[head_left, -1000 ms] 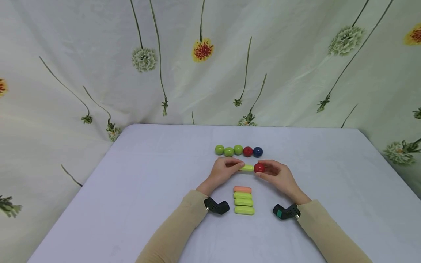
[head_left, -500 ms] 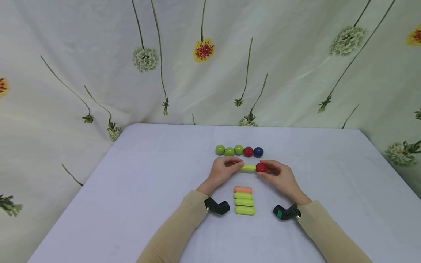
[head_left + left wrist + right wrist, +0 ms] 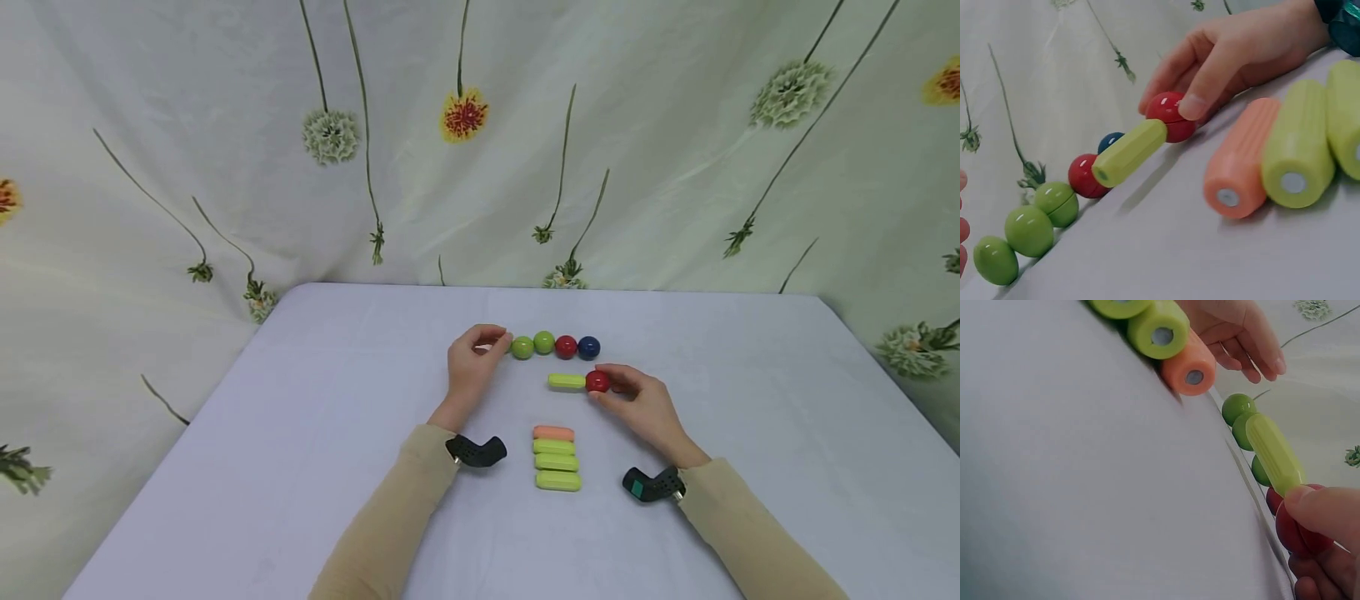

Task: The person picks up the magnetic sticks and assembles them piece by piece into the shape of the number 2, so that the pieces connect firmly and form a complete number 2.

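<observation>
Half a second ago the person's left hand (image 3: 471, 367) was pinching the free end of the yellow-green stick (image 3: 566, 381); now it has let go and sits up and to the left, at the near end of the row of balls, beside the end green ball (image 3: 995, 259). Its fingers are loosely bent, a little apart from the thumb, and grip nothing: both wrist views show a gap between them and that ball, though from the head they hide it.

The right hand (image 3: 637, 400) has hardly shifted. Thumb and fingers are pinched round the red ball (image 3: 595, 381), and the stick juts leftward from it, end against ball, with only that hand supporting the pair; its shadow falls on the white table (image 3: 300, 500) below.

Beyond them, the middle green ball (image 3: 522, 347), third green ball (image 3: 543, 342), second red ball (image 3: 566, 347) and blue ball (image 3: 588, 347) continue the row, as they did before. Nearer the person, the orange stick (image 3: 553, 433) lies alongside three more yellow-green sticks (image 3: 557, 461), unmoved between the forearms
</observation>
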`<state>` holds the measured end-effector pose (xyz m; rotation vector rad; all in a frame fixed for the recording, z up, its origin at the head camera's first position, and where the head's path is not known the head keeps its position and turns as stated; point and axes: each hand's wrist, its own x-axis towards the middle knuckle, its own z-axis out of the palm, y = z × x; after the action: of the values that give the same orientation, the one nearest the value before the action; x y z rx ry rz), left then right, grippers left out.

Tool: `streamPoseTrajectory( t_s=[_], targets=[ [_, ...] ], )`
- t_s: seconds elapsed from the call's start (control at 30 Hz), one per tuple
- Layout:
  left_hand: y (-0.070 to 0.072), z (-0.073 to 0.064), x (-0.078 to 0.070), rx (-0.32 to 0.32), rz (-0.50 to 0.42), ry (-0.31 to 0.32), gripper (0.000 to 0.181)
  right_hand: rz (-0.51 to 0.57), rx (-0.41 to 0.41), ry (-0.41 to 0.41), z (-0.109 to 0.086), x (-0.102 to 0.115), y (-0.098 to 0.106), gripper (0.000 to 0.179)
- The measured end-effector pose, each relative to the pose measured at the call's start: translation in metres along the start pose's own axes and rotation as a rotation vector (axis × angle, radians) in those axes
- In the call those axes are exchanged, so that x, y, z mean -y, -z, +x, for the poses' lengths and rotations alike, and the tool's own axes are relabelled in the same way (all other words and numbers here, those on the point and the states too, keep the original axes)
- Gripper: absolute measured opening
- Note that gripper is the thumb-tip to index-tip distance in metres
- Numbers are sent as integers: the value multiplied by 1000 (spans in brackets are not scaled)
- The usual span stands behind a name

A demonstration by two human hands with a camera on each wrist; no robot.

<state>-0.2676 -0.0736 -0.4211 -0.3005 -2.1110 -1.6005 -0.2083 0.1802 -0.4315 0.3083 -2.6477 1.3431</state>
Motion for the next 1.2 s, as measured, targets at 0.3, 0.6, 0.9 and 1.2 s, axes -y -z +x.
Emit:
streamPoseTrajectory(
  t_s=[0.3, 0.6, 0.9, 1.2],
  targets=[
    [11, 11, 11, 71, 24, 131, 30, -2, 5, -9, 1, -2, -1, 45],
    [9, 9, 14, 226, 141, 177, 37, -6, 2, -12, 1, -3, -1, 45],
    [6, 5, 20, 226, 298, 86, 37, -20, 5, -18, 0, -2, -1, 45],
    [5, 2, 17, 160, 411, 70, 35, -29, 4, -21, 1, -3, -1, 45]
  ],
)
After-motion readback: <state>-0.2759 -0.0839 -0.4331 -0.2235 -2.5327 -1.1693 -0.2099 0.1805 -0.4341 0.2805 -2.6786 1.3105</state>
